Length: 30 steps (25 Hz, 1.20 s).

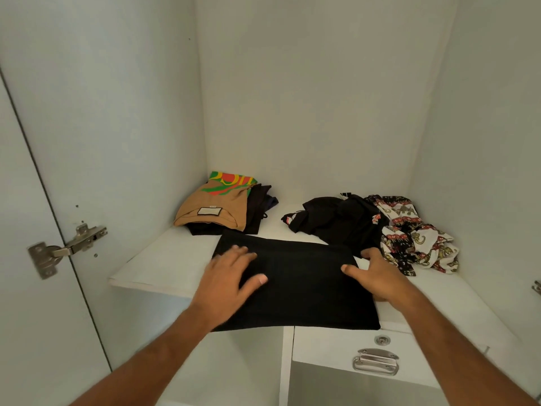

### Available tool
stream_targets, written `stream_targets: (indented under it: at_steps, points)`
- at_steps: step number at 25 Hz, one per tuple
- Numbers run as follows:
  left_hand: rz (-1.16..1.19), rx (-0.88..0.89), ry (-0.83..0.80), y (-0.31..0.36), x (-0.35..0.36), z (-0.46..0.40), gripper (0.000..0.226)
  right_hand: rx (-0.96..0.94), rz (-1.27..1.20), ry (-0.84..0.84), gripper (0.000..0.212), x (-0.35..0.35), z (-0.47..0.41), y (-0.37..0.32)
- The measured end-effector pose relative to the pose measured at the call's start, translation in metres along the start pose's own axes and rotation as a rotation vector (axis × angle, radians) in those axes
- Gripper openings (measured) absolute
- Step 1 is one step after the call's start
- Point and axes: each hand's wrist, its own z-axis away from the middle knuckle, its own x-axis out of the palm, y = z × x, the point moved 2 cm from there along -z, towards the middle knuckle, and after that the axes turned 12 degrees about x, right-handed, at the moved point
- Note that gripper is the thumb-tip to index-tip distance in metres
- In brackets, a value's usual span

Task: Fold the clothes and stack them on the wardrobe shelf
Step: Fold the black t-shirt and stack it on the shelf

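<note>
Smoothing the folded black garment (295, 284) at the wardrobe shelf's (164, 268) front edge, we are pressing with our left hand (227, 284), fingers spread flat, while our right hand (377, 276) is pinching its right edge; keeping edges square helps stacking.

We count one flat black garment (295, 285) under our two grips, left (227, 284) and right (377, 273); one folded stack (216, 206) beyond the left; one unfolded heap (374, 227) beyond the right.
</note>
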Motion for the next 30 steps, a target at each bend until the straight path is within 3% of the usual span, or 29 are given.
stream_targets:
  at_steps: [4,7,9,13,15,18,21,26,28,30]
  points:
    - [-0.052,0.158,-0.188,0.027,0.015,0.025,0.107,0.067,-0.256,-0.304,0.036,-0.009,0.011,-0.002]
    - [-0.09,0.136,-0.146,0.023,0.012,0.028,0.095,-0.04,-0.552,-0.423,0.017,-0.024,0.019,-0.027]
    - [-0.022,0.083,-0.045,0.013,0.003,0.028,0.086,-0.145,-0.69,-0.464,0.017,-0.038,0.028,-0.06]
    - [0.144,0.05,0.031,0.006,-0.003,0.031,0.102,-0.388,-0.88,-0.581,0.029,-0.055,0.053,-0.144]
    - [0.373,-0.007,0.148,0.001,-0.008,0.026,0.091,-0.557,-0.841,-0.511,0.033,-0.057,0.061,-0.188]
    - [0.781,-0.101,0.377,-0.024,-0.026,0.008,0.059,-0.779,-0.666,-0.217,0.025,-0.056,0.064,-0.249]
    - [1.062,-0.13,0.443,-0.06,-0.048,-0.006,0.045,-0.886,-0.547,0.017,0.015,-0.057,0.053,-0.3]
    - [1.44,-0.127,0.408,-0.132,-0.056,-0.029,0.057,-0.876,-0.439,0.081,0.014,-0.026,-0.009,-0.375]
    - [1.541,-0.26,0.45,-0.161,-0.059,-0.048,0.051,-0.814,-0.397,0.075,0.015,-0.006,-0.045,-0.412]
    - [1.554,-0.557,0.504,-0.19,-0.059,-0.071,0.035,-0.732,-0.341,0.077,0.019,0.02,-0.086,-0.449]
